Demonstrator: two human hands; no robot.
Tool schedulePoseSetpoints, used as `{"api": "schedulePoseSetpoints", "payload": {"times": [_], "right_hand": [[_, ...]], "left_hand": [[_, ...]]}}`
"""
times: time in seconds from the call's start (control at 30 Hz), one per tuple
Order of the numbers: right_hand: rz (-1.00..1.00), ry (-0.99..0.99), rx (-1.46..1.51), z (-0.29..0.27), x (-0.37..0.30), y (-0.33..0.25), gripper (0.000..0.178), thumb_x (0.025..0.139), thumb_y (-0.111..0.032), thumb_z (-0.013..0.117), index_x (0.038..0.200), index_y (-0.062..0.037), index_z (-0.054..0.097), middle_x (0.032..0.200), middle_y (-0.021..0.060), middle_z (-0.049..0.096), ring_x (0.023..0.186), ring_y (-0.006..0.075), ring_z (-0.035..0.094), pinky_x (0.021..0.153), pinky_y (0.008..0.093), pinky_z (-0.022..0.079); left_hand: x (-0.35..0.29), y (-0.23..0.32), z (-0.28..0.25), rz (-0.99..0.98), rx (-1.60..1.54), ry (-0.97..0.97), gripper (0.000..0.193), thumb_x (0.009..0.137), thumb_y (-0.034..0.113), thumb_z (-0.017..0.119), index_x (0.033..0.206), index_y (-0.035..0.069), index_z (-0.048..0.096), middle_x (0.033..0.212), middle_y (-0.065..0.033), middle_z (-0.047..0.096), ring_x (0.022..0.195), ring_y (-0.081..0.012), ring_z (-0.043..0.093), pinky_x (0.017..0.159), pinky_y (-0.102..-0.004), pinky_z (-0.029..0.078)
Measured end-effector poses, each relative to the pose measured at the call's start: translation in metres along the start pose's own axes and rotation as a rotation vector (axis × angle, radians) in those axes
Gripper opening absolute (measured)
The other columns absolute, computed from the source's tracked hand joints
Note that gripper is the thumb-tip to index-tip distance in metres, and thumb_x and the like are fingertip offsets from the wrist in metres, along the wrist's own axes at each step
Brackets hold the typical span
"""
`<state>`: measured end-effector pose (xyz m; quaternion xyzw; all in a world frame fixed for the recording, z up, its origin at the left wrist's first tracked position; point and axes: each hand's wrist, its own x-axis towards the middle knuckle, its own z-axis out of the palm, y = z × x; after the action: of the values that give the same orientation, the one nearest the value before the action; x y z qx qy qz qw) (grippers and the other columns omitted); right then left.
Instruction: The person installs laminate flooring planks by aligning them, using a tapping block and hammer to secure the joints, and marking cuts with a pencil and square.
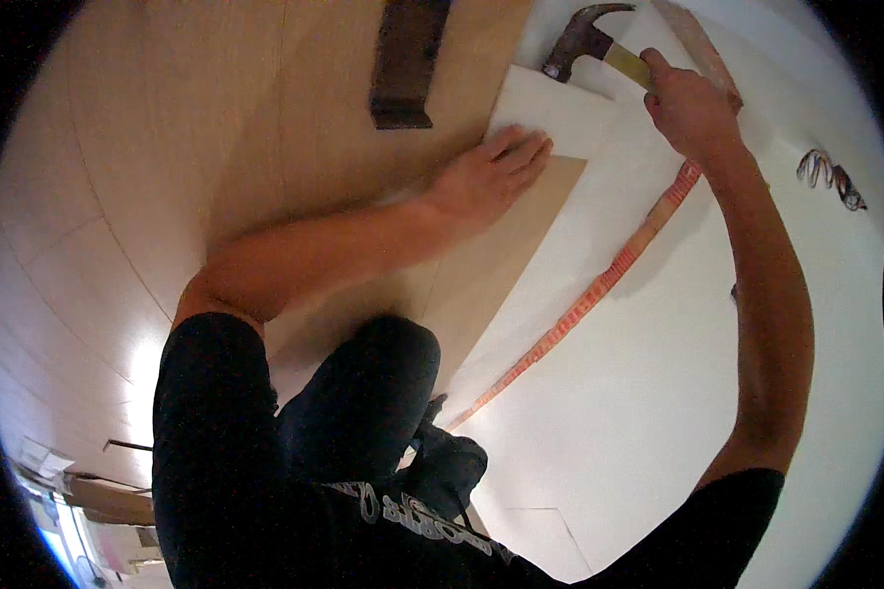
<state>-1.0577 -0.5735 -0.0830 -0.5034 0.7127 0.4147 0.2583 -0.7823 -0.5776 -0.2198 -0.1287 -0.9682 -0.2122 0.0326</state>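
My right hand [695, 110] is closed around the yellowish handle of a claw hammer [581, 41], raised at the upper right. The hammer's dark head points left, over the far edge of a flat white piece [548, 106]. My left hand [491, 177] lies with fingers stretched out, fingertips on the near edge of that white piece and palm over the wood-look floor planks [196, 118]. To the left of the white piece, a dark flat metal bar [406, 64] with a bent end rests on the planks.
A red-and-tan strip [609, 278] runs along the white surface beside the planks. A narrow wooden piece [702, 49] is behind my right hand. Coiled wires [825, 172] stick out at the far right. My bent knee [388, 358] is close to the left forearm.
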Motion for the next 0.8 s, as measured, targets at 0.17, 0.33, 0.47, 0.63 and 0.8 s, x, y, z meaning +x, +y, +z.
{"api": "schedulePoseSetpoints", "payload": {"times": [0.17, 0.33, 0.47, 0.63, 0.8], "right_hand": [[0.449, 0.352, 0.519, 0.096, -0.077, -0.041, 0.036, 0.091, -0.025, 0.064, 0.121, -0.0073, 0.053, 0.089, 0.0223, 0.070, 0.081, 0.0408, 0.070, 0.066, 0.0533, 0.053], [0.845, 0.194, 1.741, 0.248, -0.209, -0.183, 0.014, 0.095, -0.012, 0.062, 0.106, -0.0081, 0.055, 0.080, 0.0015, 0.059, 0.067, 0.0100, 0.055, 0.057, 0.0283, 0.050], [0.853, -0.159, 1.634, 0.311, -0.301, -0.316, 0.030, 0.090, -0.015, 0.063, 0.118, -0.0036, 0.055, 0.088, 0.0089, 0.064, 0.072, 0.0216, 0.063, 0.065, 0.0377, 0.053], [0.768, -0.478, 1.478, 0.348, -0.351, -0.373, 0.049, 0.089, -0.023, 0.067, 0.131, -0.0027, 0.054, 0.111, 0.0225, 0.068, 0.105, 0.0423, 0.065, 0.088, 0.0470, 0.052], [0.783, -0.403, 1.411, 0.379, -0.386, -0.402, 0.051, 0.091, -0.028, 0.067, 0.136, -0.0072, 0.054, 0.141, 0.0206, 0.054, 0.126, 0.0400, 0.054, 0.103, 0.0486, 0.048]], "left_hand": [[0.014, -0.023, -0.015, -0.206, -0.033, 0.160, 0.069, 0.089, 0.031, 0.058, 0.154, 0.014, 0.039, 0.162, -0.0127, 0.033, 0.149, -0.0285, 0.030, 0.123, -0.0505, 0.019], [0.016, -0.052, -0.022, -0.370, -0.175, 0.060, 0.093, 0.076, 0.052, 0.075, 0.154, 0.017, 0.039, 0.159, -0.0103, 0.037, 0.148, -0.0292, 0.032, 0.121, -0.0513, 0.020], [0.005, -0.047, -0.008, -0.398, -0.152, 0.066, 0.093, 0.072, 0.052, 0.081, 0.148, 0.016, 0.044, 0.155, -0.0104, 0.042, 0.144, -0.0296, 0.037, 0.119, -0.0520, 0.026], [0.013, -0.046, -0.002, -0.341, -0.223, 0.257, 0.075, 0.066, 0.048, 0.085, 0.127, 0.013, 0.059, 0.145, -0.0108, 0.051, 0.134, -0.0334, 0.047, 0.112, -0.0517, 0.035], [0.021, -0.043, 0.003, -0.289, -0.384, 0.341, 0.073, 0.061, 0.039, 0.092, 0.121, 0.010, 0.061, 0.139, -0.0160, 0.056, 0.127, -0.0362, 0.053, 0.107, -0.0503, 0.042]]}}
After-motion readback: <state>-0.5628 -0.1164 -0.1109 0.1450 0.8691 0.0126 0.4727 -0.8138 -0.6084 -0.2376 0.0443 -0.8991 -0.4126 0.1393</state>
